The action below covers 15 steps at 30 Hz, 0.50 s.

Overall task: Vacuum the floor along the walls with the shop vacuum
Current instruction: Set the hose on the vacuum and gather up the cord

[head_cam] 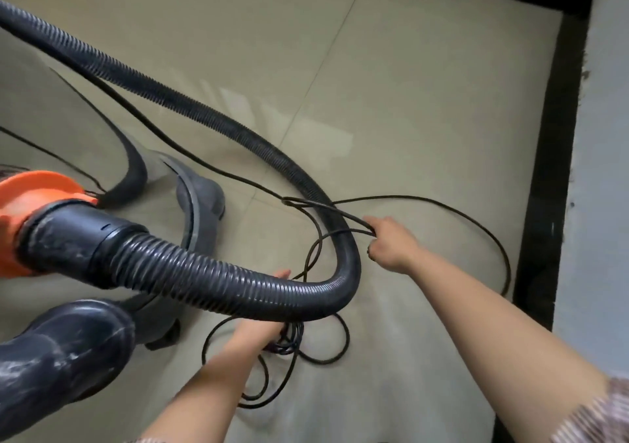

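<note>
From the head camera, the orange-topped shop vacuum (37, 197) sits at nine o'clock, cut off by the frame's left edge. A thick black ribbed hose (211, 279) leaves its black collar, runs toward the centre, bends hard at about four o'clock of the collar, then climbs away to the ten o'clock corner. A grey moulded plastic part (200, 201) lies on the floor just behind the vacuum. A glossy black rounded piece (68, 357) fills the eight o'clock corner; what it is cannot be told.

A thin black power cord (442, 204) loops over the beige tiled floor (408, 85). It sweeps wide toward three o'clock and lies in loose coils at six o'clock.

The right hand (391, 245), just right of centre, has its fingers curled in and pinches two strands of the cord where they cross the hose bend.

The left hand (263, 327) reaches up from six o'clock under the hose, which hides most of it. A few fingertips (282, 274) show above the hose, and a bunch of cord coils sits against the hand's right edge. Whether those fingers grip the coils cannot be told.

A black skirting strip (551, 170) runs along twelve to three o'clock at the foot of a pale grey wall (606, 136). A patterned sleeve (606, 412) shows at five o'clock.
</note>
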Each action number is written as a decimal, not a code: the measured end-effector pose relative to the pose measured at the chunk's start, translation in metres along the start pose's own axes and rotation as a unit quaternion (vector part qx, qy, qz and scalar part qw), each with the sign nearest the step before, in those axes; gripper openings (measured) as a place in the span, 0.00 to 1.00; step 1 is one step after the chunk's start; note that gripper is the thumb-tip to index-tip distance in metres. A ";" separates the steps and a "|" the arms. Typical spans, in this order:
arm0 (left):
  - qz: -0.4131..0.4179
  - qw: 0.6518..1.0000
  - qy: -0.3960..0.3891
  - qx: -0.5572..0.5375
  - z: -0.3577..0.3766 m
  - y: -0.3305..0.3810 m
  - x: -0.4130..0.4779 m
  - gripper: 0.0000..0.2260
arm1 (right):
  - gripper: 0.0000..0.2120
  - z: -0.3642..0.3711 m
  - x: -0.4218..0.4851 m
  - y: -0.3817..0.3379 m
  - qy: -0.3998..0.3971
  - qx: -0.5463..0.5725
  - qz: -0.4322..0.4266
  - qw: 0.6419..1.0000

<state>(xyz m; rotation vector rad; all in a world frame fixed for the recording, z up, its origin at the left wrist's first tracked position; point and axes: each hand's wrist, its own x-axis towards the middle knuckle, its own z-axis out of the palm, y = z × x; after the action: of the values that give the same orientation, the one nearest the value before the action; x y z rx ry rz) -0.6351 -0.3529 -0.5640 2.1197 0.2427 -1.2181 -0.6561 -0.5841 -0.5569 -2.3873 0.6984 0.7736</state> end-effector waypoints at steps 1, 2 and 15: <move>-0.009 0.998 -0.032 -0.047 0.002 0.006 0.012 0.22 | 0.24 0.006 0.008 0.002 -0.027 -0.027 0.008 0.999; 0.009 0.998 -0.029 -0.060 0.006 0.012 0.022 0.22 | 0.26 0.012 0.016 0.006 -0.047 -0.058 0.018 0.997; -0.042 0.931 0.008 -0.362 -0.016 0.019 0.037 0.07 | 0.06 -0.035 0.018 -0.031 0.235 -0.042 -0.220 0.946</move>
<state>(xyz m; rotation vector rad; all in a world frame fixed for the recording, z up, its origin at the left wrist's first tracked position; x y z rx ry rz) -0.5946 -0.3633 -0.5805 1.4799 0.6816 -0.9521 -0.6115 -0.5883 -0.5345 -2.6923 0.2769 0.0432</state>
